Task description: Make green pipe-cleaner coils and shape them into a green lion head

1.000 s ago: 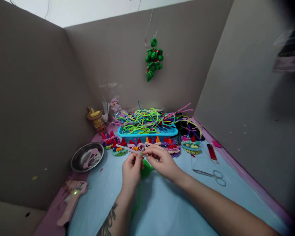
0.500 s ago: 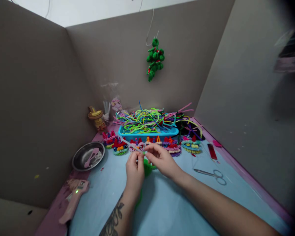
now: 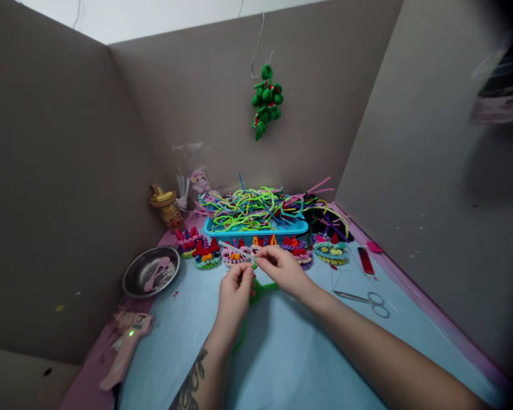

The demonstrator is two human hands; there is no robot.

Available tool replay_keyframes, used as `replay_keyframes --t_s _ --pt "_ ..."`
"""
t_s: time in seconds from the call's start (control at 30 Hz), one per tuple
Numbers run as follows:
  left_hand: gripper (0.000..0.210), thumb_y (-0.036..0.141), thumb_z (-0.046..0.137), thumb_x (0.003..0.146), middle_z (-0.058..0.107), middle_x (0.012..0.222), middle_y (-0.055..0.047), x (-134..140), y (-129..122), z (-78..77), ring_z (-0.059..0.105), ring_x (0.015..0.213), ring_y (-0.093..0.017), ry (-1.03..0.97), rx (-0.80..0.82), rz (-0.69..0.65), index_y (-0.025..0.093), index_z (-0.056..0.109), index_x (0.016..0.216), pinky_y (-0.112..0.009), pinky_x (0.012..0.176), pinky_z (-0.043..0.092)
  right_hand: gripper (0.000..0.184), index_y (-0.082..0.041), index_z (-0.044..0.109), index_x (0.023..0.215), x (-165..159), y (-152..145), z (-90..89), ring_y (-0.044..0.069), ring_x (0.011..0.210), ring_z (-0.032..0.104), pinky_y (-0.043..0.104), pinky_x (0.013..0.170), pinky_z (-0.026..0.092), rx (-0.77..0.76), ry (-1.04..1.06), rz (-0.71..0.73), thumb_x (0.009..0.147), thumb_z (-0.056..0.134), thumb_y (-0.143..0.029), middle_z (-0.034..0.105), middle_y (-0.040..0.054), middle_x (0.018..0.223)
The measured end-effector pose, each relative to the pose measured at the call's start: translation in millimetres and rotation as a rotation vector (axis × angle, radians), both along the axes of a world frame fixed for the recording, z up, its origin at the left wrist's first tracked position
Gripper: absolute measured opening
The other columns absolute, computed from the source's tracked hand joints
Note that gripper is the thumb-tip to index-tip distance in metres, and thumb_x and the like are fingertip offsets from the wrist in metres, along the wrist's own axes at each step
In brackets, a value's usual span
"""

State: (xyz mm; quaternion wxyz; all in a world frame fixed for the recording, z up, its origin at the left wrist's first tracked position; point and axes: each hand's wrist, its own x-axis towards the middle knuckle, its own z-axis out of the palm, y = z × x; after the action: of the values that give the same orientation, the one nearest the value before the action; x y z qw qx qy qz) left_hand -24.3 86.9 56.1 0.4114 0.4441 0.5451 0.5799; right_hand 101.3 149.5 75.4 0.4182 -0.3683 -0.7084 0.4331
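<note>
In the middle of the head view, my left hand is pinched round a bright green fuzzy pipe cleaner piece, whose body is partly hidden behind my fingers. A loose green strand hangs below, beside the wrist. My right hand has thumb and forefinger pinched together just above and right of the left fingertips. A thin pale stick slants up to the left, its lower end at the right fingertips. What exactly the fingertips meet on is too small to tell.
Behind my hands stand several colourful pipe cleaner figures and a blue tray of loose pipe cleaners. Left are a metal bowl and a pink glue gun; right, scissors and a red item. A green ornament hangs behind.
The pale stick has shifted a little right, its lower end now at my right fingertips. My left hand sits slightly lower, and more of the green piece shows between the hands.
</note>
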Motion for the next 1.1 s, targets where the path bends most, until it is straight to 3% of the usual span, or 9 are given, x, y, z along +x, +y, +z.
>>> replay_keyframes --t_s 0.13,0.37,0.57,0.73,0.87,0.97,1.1 --pt "0.026 0.041 0.058 0.079 0.050 0.059 0.004 -0.1 0.1 0.0 0.046 0.047 -0.009 0.017 -0.002 -0.016 0.015 0.062 0.084 -0.019 0.044 0.036 0.014 -0.017 0.057 0.070 2.5 3.3 -0.4 0.012 0.058 0.048 0.024 0.054 0.037 -0.057 0.004 0.043 0.075 0.058 -0.030 0.054 -0.0017 0.064" --pt "0.023 0.038 0.057 0.080 0.053 0.059 0.002 0.6 -2.7 6.0 0.046 0.047 -0.011 0.125 0.040 0.054 0.017 0.065 0.081 -0.020 0.044 0.034 0.028 -0.017 0.058 0.082 4.8 4.0 -0.9 0.009 0.048 0.047 0.021 0.048 0.037 -0.278 0.155 0.202 0.075 0.062 -0.043 0.051 -0.0052 0.056" --pt "0.018 0.033 0.058 0.080 0.059 0.066 -0.002 -2.9 -1.5 1.0 0.050 0.054 -0.014 0.249 0.130 0.083 0.019 0.067 0.076 -0.023 0.050 0.038 0.035 -0.016 0.058 0.073 6.5 3.1 1.6 0.007 0.045 0.040 0.021 0.045 0.030 -0.283 0.151 0.207 0.072 0.066 -0.050 0.047 -0.0062 0.051" --pt "0.020 0.034 0.055 0.082 0.056 0.065 -0.001 0.7 -3.5 3.8 0.050 0.050 -0.012 0.211 0.073 0.031 0.017 0.065 0.085 -0.023 0.047 0.038 0.033 -0.017 0.056 0.069 7.9 4.1 2.8 0.008 0.048 0.039 0.022 0.048 0.031 -0.263 0.124 0.193 0.073 0.065 -0.048 0.046 -0.0054 0.053" --pt "0.025 0.036 0.059 0.078 0.054 0.062 0.001 1.7 -2.7 6.8 0.048 0.047 -0.010 0.098 0.010 -0.002 0.014 0.064 0.086 -0.021 0.044 0.037 0.023 -0.018 0.054 0.071 8.2 3.8 3.5 0.011 0.057 0.043 0.024 0.053 0.034 -0.150 0.047 0.198 0.078 0.061 -0.038 0.049 -0.0034 0.063" --pt "0.026 0.037 0.061 0.076 0.051 0.055 0.003 0.4 -1.3 7.8 0.045 0.045 -0.009 0.001 -0.011 -0.025 0.012 0.064 0.082 -0.020 0.044 0.035 0.009 -0.019 0.052 0.072 7.7 0.9 4.4 0.014 0.067 0.047 0.025 0.060 0.036 0.090 -0.089 0.130 0.080 0.055 -0.021 0.051 -0.0007 0.071" --pt "0.029 0.040 0.065 0.073 0.048 0.051 0.005 1.8 -1.9 8.6 0.043 0.042 -0.007 -0.100 -0.022 -0.051 0.011 0.064 0.075 -0.019 0.043 0.032 0.012 -0.019 0.051 0.077 7.9 -2.3 2.5 0.017 0.079 0.051 0.028 0.069 0.040 0.364 -0.239 0.068 0.081 0.048 -0.008 0.054 0.0030 0.081"
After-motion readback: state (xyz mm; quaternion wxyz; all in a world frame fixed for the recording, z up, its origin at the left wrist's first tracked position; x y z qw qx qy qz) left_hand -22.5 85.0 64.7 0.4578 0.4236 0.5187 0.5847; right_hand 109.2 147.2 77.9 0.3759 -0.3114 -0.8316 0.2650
